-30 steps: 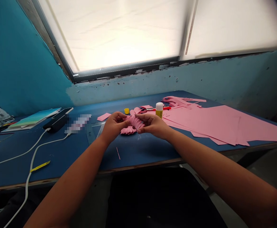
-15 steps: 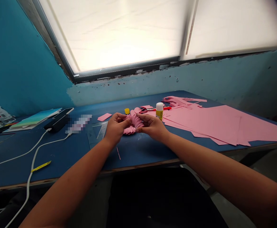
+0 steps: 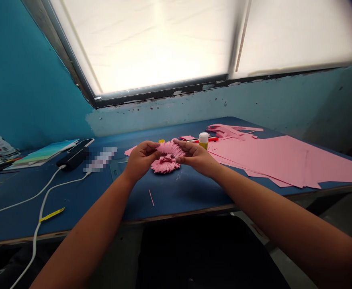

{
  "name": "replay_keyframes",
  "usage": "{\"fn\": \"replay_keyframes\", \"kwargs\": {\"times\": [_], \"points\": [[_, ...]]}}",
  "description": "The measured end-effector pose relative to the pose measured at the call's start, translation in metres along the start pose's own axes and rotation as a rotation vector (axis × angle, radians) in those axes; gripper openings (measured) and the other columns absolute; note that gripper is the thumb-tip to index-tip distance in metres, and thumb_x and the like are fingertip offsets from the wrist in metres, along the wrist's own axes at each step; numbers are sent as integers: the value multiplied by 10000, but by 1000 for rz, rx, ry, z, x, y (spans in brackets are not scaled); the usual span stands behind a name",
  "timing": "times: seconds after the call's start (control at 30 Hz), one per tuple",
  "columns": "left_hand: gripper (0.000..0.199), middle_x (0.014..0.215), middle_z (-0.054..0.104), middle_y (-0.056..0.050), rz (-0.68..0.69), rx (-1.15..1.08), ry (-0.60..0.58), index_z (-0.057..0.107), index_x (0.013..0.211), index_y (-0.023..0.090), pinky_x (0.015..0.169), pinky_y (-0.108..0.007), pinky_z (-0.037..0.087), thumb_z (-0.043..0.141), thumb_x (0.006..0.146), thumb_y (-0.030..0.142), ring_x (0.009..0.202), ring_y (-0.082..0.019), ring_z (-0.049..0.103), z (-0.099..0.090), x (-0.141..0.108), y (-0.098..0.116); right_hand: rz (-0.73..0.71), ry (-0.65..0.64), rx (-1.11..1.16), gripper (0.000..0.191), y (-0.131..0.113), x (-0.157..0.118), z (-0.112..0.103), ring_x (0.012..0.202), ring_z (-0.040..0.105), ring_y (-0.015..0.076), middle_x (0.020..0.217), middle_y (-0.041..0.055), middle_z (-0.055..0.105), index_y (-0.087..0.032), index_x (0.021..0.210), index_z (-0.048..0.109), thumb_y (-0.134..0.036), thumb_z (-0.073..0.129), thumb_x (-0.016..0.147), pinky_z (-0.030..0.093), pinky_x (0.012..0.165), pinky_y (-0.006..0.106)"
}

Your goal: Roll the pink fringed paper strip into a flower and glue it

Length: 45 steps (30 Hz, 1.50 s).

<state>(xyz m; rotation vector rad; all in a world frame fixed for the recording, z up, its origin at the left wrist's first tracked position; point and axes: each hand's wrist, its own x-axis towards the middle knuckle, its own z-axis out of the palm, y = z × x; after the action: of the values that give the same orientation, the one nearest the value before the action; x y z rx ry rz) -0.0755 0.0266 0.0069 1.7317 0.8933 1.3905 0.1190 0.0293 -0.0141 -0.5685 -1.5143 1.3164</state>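
Observation:
Pleated pink paper [image 3: 170, 149] is held between my two hands over the blue table. My left hand [image 3: 142, 159] pinches its left end, and my right hand [image 3: 195, 157] grips its right side between thumb and fingers. Just below the held part, a ring of pink pleats [image 3: 166, 165] shows an open centre; whether it is joined to the held part cannot be made out. A white-capped glue stick [image 3: 203, 140] stands upright behind my right hand. The yellow cap [image 3: 162, 141] is partly hidden behind the paper.
Large pink sheets [image 3: 272, 158] and cut strips [image 3: 227, 130] lie to the right, near a red-handled tool [image 3: 213, 139]. A black device [image 3: 75, 154], white cables [image 3: 45, 192] and a yellow strip [image 3: 52, 214] are at left. A thin pink sliver [image 3: 151, 197] lies near the front edge.
The pleated paper has opened out and tilted, so the ring's centre now shows below my fingers. My left hand has moved slightly left, and my hands are a little farther apart.

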Motion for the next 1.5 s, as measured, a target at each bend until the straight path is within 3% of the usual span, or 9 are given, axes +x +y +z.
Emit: {"fn": "replay_keyframes", "kwargs": {"times": [0.27, 0.47, 0.77, 1.03, 1.2, 1.5], "points": [[292, 730, 661, -24, 90, 82, 93, 560, 853, 159, 634, -277, 485, 720, 642, 281, 737, -183, 653, -4, 12, 16, -87, -28, -100, 747, -19, 25, 5, 949, 584, 171, 1135, 67, 608, -165, 1255, 481, -243, 760, 566, 484, 858, 321], [304, 778, 619, -1, 46, 121, 76, 571, 839, 175, 683, -256, 448, 726, 611, 303, 732, -130, 583, -22, 30, -17, -76, -34, -317, 718, 3, 44, -3, 1066, 542, 210, 1193, 80, 578, -176, 1262, 477, -303, 735, 604, 450, 905, 349], [159, 765, 617, -13, 25, 537, -36, 618, 776, 190, 691, -279, 418, 637, 673, 308, 721, -160, 543, -27, 36, -53, -52, -35, -697, 617, 39, 50, -17, 1187, 462, 259, 1265, 67, 541, -241, 1230, 517, -364, 692, 651, 359, 984, 424], [114, 775, 626, -38, -3, 746, -97, 616, 753, 193, 682, -320, 407, 576, 671, 262, 754, -212, 551, -20, 39, -61, -18, -131, -1002, 614, 48, 54, -23, 1258, 363, 327, 1343, 156, 445, -137, 1304, 441, -357, 583, 748, 268, 1032, 468], [136, 788, 625, -34, -39, 796, -126, 603, 759, 190, 672, -313, 406, 549, 691, 295, 755, -203, 551, -19, 40, -63, 31, -206, -1101, 605, 45, 55, -25, 1282, 324, 302, 1379, 146, 397, -146, 1356, 354, -380, 480, 812, 268, 1029, 444], [179, 830, 618, -17, -114, 860, -145, 588, 813, 188, 678, -271, 416, 501, 734, 322, 773, -168, 555, -15, 40, -67, 23, -213, -1113, 538, 51, 55, -28, 1256, 346, 290, 1341, 97, 457, -197, 1321, 408, -412, 447, 829, 297, 1003, 443]]}}
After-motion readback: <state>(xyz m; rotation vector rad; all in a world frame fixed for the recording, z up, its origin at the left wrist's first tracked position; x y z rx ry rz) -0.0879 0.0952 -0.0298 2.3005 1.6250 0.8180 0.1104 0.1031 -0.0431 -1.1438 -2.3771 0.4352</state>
